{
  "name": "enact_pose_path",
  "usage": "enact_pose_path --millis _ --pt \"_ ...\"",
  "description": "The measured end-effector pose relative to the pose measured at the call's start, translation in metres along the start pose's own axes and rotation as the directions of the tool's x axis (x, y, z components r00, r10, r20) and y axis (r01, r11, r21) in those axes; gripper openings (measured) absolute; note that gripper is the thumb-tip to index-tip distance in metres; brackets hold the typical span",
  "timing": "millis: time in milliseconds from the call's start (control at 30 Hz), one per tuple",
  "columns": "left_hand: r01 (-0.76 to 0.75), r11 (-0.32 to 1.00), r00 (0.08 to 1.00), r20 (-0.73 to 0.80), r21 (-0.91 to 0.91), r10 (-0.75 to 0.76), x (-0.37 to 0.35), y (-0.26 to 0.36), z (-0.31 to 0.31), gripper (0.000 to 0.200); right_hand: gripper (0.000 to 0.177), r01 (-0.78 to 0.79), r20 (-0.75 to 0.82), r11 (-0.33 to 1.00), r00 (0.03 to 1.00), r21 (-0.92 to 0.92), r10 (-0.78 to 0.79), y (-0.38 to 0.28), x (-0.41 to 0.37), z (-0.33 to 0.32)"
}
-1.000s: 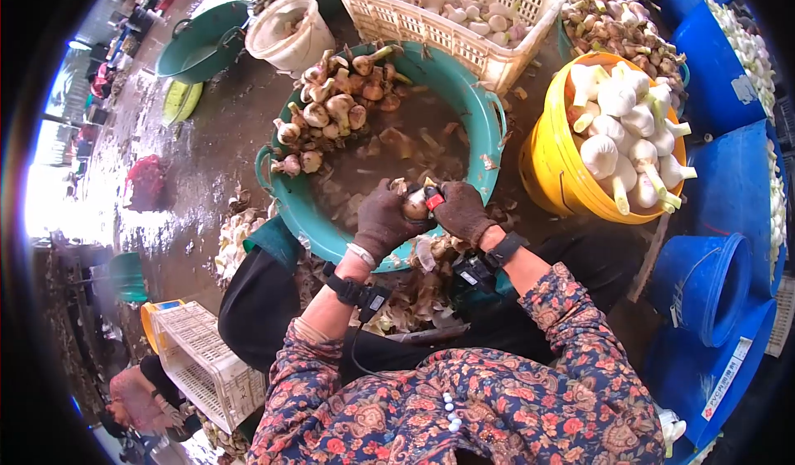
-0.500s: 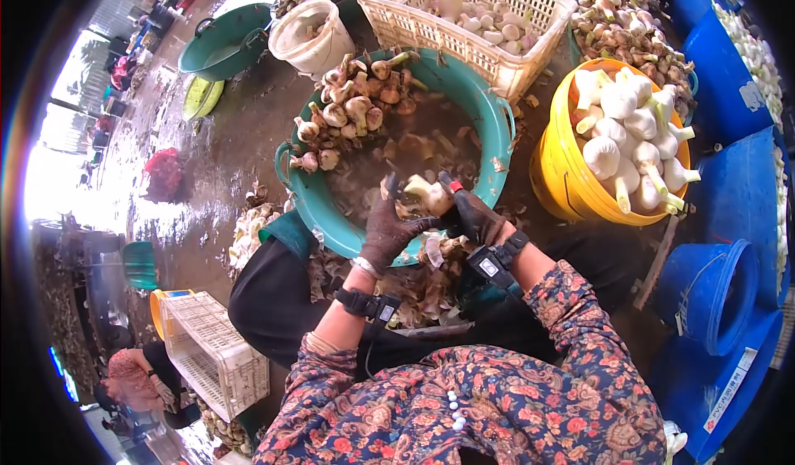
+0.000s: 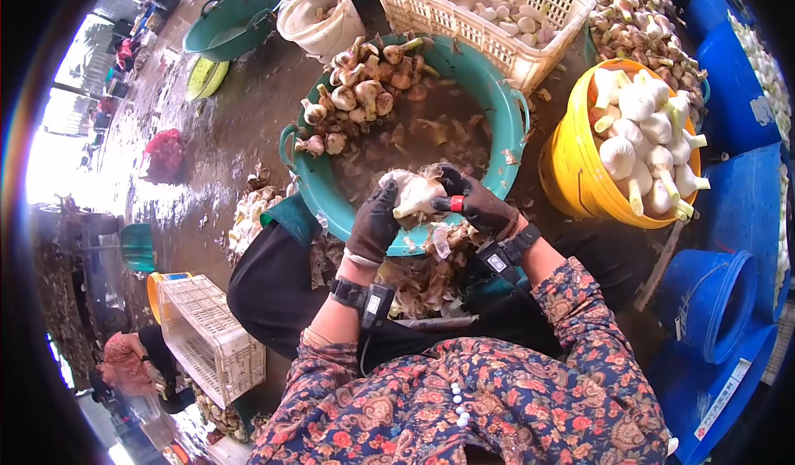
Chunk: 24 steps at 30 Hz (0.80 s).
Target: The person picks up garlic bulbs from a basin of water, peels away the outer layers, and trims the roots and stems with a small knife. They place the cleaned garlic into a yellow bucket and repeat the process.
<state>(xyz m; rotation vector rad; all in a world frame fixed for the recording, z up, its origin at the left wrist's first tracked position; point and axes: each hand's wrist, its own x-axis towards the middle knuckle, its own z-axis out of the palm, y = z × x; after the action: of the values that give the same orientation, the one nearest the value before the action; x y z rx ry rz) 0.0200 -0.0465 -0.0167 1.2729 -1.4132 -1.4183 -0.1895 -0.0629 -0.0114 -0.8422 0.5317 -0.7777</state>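
Observation:
A garlic bulb [image 3: 414, 192] with loose outer skin is held between my two gloved hands, over the near side of a green tub [image 3: 509, 146]. My left hand [image 3: 377, 221] grips its left side. At its right side, my right hand [image 3: 476, 204], with a red band on one finger, has its fingers pressed on the skin. Unpeeled garlic bulbs [image 3: 364, 88] are heaped at the tub's far left, beside brownish contents with loose skins. Peeled skins [image 3: 422, 279] lie between my legs, just below the tub.
A yellow bucket [image 3: 571, 167] of white bulbs stands right of the tub. Beyond the tub are a cream crate [image 3: 489, 30] and a white bucket [image 3: 319, 26]. Blue buckets [image 3: 704, 299] line the right side. A co-worker [image 3: 132, 366] is at lower left, near another crate [image 3: 211, 337].
Both hands have risen slightly with the bulb, which has turned and now shows loose skin. My right fingers have closed in on it. The view has shifted slightly.

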Motion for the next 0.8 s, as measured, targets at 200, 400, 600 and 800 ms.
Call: enact_pose_path --millis 200,400,600,800 --pt "0.282 0.918 0.958 0.033 -0.277 -0.285 0.000 0.012 0.003 0.034 0.044 0.208 0.205 -0.030 0.912 -0.978 -0.354 0.007 -0.006 0.014" --pt "0.151 0.854 0.983 -0.016 -0.498 -0.183 -0.001 -0.002 0.003 0.036 0.024 0.059 -0.202 0.603 0.912 -0.796 -0.357 0.032 0.002 0.008" --pt "0.050 0.992 0.991 -0.122 -0.115 -0.064 -0.002 0.029 -0.010 0.029 0.048 -0.001 -0.003 0.003 0.776 -1.000 -0.631 0.013 -0.002 0.026" --pt "0.219 0.959 0.973 -0.039 -0.178 -0.229 -0.009 0.001 -0.004 0.033 0.029 0.205 0.220 -0.081 0.877 -0.975 -0.428 0.017 -0.003 0.020"
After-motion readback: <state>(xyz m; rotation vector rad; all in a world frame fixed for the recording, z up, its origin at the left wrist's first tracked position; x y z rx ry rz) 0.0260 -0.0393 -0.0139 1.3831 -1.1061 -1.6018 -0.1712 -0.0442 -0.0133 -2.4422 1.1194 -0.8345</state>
